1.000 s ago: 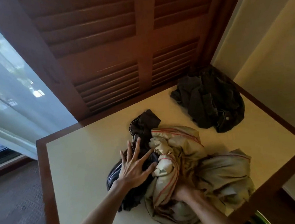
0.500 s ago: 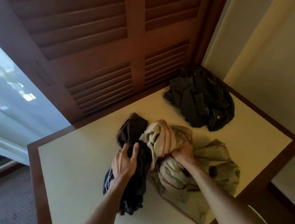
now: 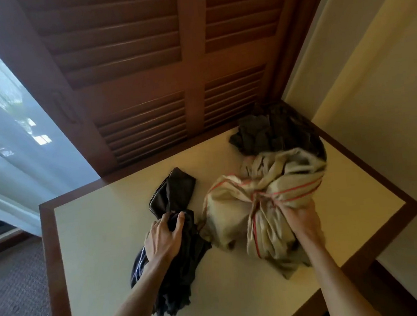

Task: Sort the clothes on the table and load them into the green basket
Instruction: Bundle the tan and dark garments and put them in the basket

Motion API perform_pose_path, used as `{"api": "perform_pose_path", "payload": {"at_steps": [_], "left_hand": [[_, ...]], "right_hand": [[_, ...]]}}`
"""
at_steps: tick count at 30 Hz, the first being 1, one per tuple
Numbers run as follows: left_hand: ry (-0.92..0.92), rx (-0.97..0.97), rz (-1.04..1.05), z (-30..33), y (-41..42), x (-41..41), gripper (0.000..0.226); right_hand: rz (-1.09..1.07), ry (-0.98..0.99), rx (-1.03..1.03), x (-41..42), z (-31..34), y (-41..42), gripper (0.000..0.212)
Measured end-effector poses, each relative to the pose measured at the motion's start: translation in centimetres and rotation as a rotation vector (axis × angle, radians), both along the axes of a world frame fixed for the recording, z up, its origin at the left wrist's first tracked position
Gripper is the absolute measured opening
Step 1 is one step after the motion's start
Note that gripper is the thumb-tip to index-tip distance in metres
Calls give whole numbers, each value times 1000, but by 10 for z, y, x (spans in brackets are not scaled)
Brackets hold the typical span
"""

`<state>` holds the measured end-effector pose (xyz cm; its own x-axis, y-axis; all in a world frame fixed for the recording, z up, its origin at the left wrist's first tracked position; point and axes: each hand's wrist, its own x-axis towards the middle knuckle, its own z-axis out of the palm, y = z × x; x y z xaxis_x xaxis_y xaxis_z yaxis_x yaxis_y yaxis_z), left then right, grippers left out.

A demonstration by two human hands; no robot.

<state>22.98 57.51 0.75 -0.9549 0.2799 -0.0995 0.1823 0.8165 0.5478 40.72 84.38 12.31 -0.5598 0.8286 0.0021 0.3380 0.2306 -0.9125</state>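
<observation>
Louvred brown wooden doors (image 3: 169,68) are backing a cream-topped table (image 3: 103,230) with a dark wood border. Reaching in from below, the left hand (image 3: 163,240) is curling its fingers and thumb around a bunched black garment (image 3: 176,238), whose long axis is running from the near edge toward the doors. The right hand (image 3: 302,221) is gripping a gathered beige cloth (image 3: 257,204) with thin red stripes, soft and crumpled, bulging leftward on the tabletop. Behind it, touching its far side, a dark grey heap of clothing (image 3: 273,129) is lying in the far right corner.
</observation>
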Motion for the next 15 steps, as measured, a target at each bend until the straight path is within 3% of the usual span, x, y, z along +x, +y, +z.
{"api": "perform_pose_path", "payload": {"at_steps": [1,3,7,9,11,15], "left_hand": [[-2,-1,-14,2,1,1,65],[2,-13,-50,2,0,2,65],[-42,-60,-106,-3,6,4,66],[-72,17,-82,2,15,4,76],[-107,93,-35,5,22,1,83],[-124,110,1,13,21,-10,83]], "right_hand": [[38,-139,17,18,-24,4,77],[169,-437,31,55,-60,8,84],[279,-888,-153,96,-94,18,162],[512,-1019,-97,84,-82,22,156],[635,-975,-140,72,-51,21,146],[497,-514,-410,101,24,48,93]]}}
